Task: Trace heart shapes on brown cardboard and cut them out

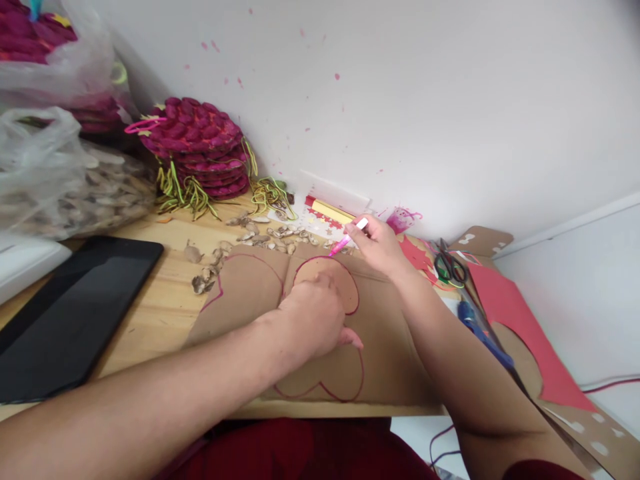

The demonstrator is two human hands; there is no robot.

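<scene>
My right hand point(376, 245) grips a pink marker point(343, 244) with a white end, its tip touching the top edge of a rounded cardboard cutout point(345, 290). My left hand point(315, 313) holds that cutout down with curled fingers, thumb out to the right; it covers the lower part, so the full shape is hidden. Underneath lies a larger brown cardboard sheet point(395, 360). Dark pink curved outlines show on the sheet at its upper left and near its front edge, and a similar line runs around the cutout's rim.
Nut-like shells point(250, 237) lie behind the sheet. At left are a black tablet point(85, 313), a shell-filled plastic bag point(75, 180) and stacked magenta pieces point(200, 143) with green cords. Scissors point(450, 263), a blue-handled tool point(483, 333) and red paper point(525, 333) lie right.
</scene>
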